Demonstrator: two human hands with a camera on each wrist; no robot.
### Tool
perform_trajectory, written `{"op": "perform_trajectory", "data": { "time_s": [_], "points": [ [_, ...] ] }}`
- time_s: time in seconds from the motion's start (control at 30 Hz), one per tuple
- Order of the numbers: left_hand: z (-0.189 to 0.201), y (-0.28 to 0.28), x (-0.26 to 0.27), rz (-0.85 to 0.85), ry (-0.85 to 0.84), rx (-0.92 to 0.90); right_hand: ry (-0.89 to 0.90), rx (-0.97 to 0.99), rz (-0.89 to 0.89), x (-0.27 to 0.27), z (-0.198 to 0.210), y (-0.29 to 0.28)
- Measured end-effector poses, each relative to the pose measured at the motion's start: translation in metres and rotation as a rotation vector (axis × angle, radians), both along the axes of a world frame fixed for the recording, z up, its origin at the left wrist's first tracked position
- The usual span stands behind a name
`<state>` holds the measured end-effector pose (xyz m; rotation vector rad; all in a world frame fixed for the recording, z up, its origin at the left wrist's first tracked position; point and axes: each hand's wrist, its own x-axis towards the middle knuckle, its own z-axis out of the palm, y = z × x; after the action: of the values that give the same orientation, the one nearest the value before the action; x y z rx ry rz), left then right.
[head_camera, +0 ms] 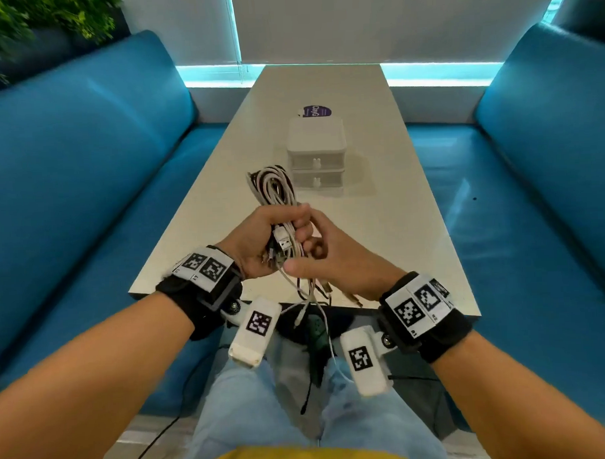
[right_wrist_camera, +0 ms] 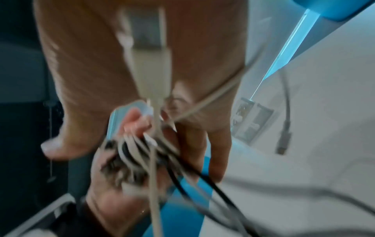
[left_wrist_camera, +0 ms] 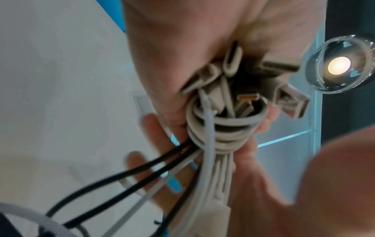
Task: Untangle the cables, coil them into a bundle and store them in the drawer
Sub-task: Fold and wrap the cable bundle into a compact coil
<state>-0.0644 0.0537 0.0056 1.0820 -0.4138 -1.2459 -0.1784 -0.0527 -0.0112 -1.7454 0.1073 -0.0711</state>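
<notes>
A bundle of white and black cables [head_camera: 275, 189] sticks up out of my left hand [head_camera: 257, 239], which grips it round the middle above the near end of the table [head_camera: 379, 206]. The left wrist view shows a grey cable wound in rings round the bundle [left_wrist_camera: 223, 128], with several plugs [left_wrist_camera: 233, 59] poking out above. My right hand [head_camera: 333, 259] pinches loose strands just below the left hand; a USB plug [right_wrist_camera: 150, 48] lies against its palm. Loose cable ends [head_camera: 310, 297] hang toward my lap. The white two-drawer box [head_camera: 315, 150] stands behind the bundle, both drawers closed.
A purple round sticker [head_camera: 314, 111] lies behind the drawer box. Blue sofas [head_camera: 86, 161] flank the long beige table on both sides. In the right wrist view another cable with a plug [right_wrist_camera: 284, 128] lies on the table beside the box [right_wrist_camera: 251, 121].
</notes>
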Motion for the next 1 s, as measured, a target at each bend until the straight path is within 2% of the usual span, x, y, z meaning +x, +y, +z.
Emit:
{"op": "perform_trajectory", "data": {
  "time_s": [0.17,0.3,0.53,0.7,0.87,1.0],
  "points": [
    [-0.001,0.007,0.004,0.143,0.089,-0.093,0.018,0.128,-0.034,0.011,-0.012,0.015],
    [-0.003,0.014,0.006,0.249,0.122,-0.131,0.071,-0.175,-0.011,0.01,-0.012,0.018],
    [-0.01,0.023,0.011,0.307,0.081,-0.089,0.036,-0.324,-0.033,0.004,-0.02,0.009],
    [-0.011,0.033,0.012,0.327,0.098,-0.061,0.019,-0.644,-0.132,0.002,-0.019,-0.002],
    [-0.013,0.039,0.015,0.382,0.219,-0.077,0.086,-0.747,-0.094,-0.004,-0.019,-0.001],
    [-0.015,0.041,0.012,0.443,0.294,-0.109,0.163,-0.698,-0.031,-0.012,-0.021,-0.004]
  ]
}}
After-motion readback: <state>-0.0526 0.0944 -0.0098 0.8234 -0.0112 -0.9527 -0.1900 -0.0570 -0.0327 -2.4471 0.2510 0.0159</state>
